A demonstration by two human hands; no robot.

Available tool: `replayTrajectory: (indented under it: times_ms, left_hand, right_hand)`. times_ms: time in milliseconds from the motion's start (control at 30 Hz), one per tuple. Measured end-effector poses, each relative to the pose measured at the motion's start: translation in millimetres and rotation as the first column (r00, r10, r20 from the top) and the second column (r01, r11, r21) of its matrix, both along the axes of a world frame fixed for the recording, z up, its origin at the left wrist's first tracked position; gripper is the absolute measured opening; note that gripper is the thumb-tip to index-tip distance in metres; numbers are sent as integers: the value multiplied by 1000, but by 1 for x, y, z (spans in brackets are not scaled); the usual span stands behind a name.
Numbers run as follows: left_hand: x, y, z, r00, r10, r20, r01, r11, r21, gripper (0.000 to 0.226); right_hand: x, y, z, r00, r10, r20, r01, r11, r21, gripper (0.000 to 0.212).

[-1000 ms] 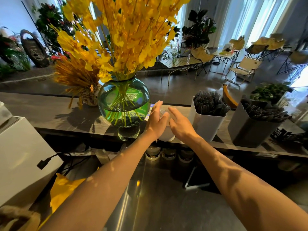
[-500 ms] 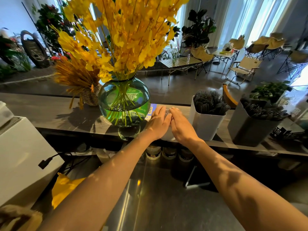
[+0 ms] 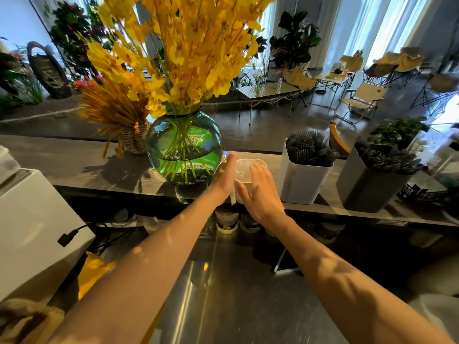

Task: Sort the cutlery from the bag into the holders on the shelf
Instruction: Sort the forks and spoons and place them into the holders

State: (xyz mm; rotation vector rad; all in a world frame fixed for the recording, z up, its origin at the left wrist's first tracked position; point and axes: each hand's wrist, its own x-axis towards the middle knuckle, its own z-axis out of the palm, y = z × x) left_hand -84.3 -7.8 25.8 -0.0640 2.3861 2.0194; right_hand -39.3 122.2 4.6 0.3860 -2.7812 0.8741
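Long dark wooden shelf [image 3: 74,165] running right across the middle of the frame. Below it, lower centre, a shiny steel surface [image 3: 223,294] catching the light. Big spray of yellow flowers [image 3: 188,45] filling the upper centre, stems down in a round green glass vase [image 3: 183,145] standing on the shelf. White box [image 3: 32,227] at the left edge, level with the steel.

Over to the right of the frame, on the shelf: a grey holder [image 3: 367,184] packed with black cutlery [image 3: 387,161], and just left of it a white holder [image 3: 300,182], also crammed with black cutlery [image 3: 309,150]. Hard to tell forks from spoons at this range.

Both bare arms reaching up from the bottom of the frame to the centre. Left hand [image 3: 224,175] flat, fingers straight, laid against the left side of a small pale tub [image 3: 246,167]. Right hand [image 3: 260,194] spread and relaxed, fingers straight, resting on the tub's front and right side. Nothing gripped or pinched, only touched from both sides. Tub itself on the shelf, between vase and white holder, just beside both.
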Motion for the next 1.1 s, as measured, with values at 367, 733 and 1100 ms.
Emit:
replayTrajectory:
  times_ms: [367, 733, 1100]
  left_hand:
    - [5, 0, 0, 995, -49, -91, 26, 971, -239, 58]
    - [3, 9, -6, 969, -186, -164, 90, 881, -464, 54]
    - [11, 9, 6, 985, -172, -29, 145, 898, -415, 76]
  right_hand:
    - [-27, 2, 17, 994, -80, 75, 70, 990, 125, 58]
    - [-40, 2, -1, 998, 5, 62, -12, 995, 102, 72]
    - [-38, 4, 10, 997, -8, 82, 16, 996, -93, 51]
